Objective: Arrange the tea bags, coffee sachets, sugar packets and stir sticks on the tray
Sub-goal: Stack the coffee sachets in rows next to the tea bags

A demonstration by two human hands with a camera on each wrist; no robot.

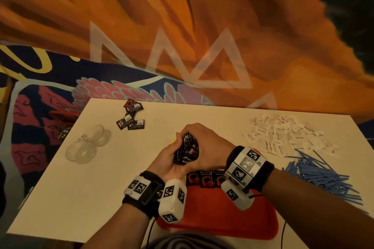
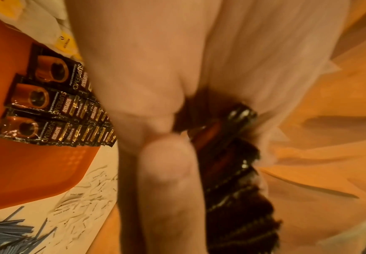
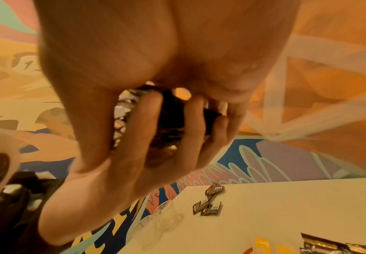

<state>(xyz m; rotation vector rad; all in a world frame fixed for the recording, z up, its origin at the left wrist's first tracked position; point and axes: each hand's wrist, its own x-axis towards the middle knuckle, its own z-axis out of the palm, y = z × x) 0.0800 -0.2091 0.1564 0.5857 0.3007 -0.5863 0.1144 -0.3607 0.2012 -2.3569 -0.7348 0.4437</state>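
Fingers (image 1: 183, 133) of both the left hand (image 1: 166, 162) and right hand (image 1: 204, 141) curl tight around a stack of coffee sachets (image 1: 187, 150), held above the white surface (image 1: 101, 178) just beyond the red tray (image 1: 218, 214).

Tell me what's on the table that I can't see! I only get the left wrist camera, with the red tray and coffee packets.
Observer: A clear glass cup sits near the left edge of the table.
Operator: Cool! What else?
Observer: A few loose coffee packets lie near the far edge, off the tray.
Operator: Anything more?
Observer: The right hand holds the same bundle of packets as the left hand.
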